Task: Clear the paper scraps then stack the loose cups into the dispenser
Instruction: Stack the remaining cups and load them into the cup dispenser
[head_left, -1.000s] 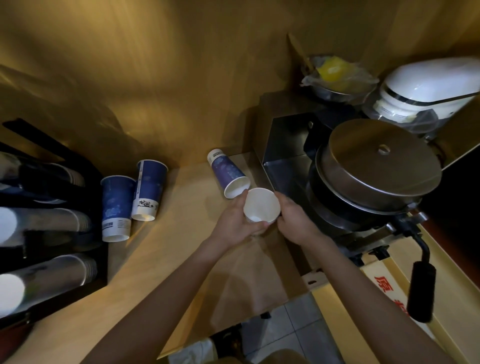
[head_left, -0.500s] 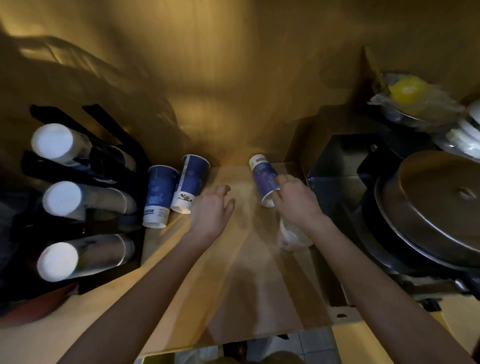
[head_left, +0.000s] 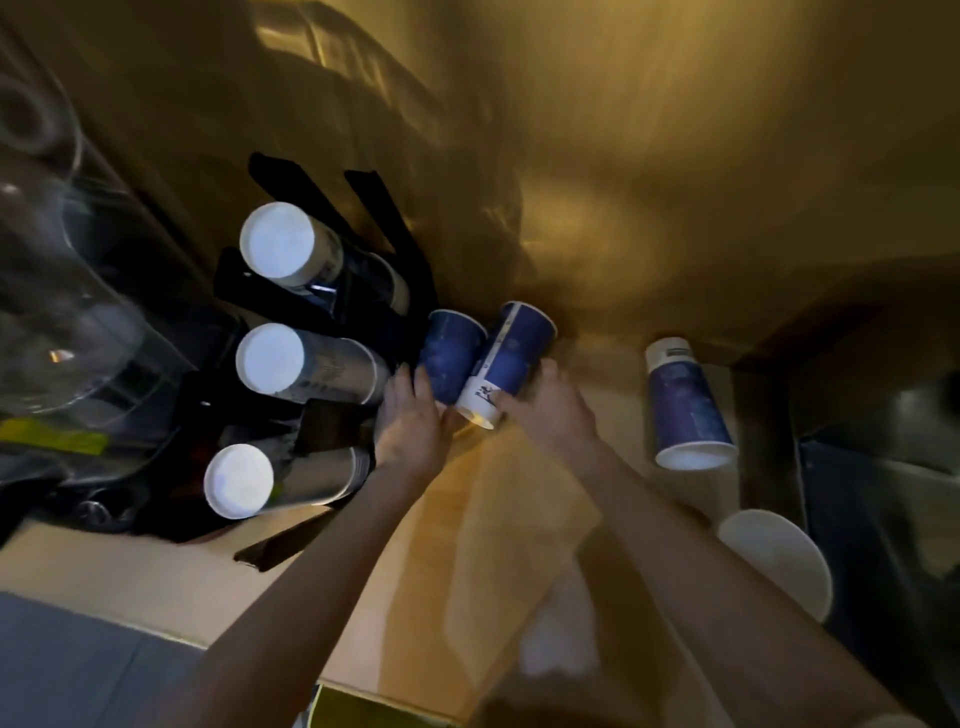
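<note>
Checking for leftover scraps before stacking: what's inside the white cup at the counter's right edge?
The white cup stands mouth up, and what shows of its inside looks plain white, with no scrap visible. The right forearm covers its left side, so anything there is hidden.

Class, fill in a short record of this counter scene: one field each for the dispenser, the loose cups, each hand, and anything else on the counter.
dispenser: black rack, three tubes holding cup stacks, at left
blue cups: two beside the rack, one lying apart at right
left hand: on the left blue cup
right hand: gripping the middle blue cup
white cup: near the counter's right edge
paper scraps: none visible
</note>
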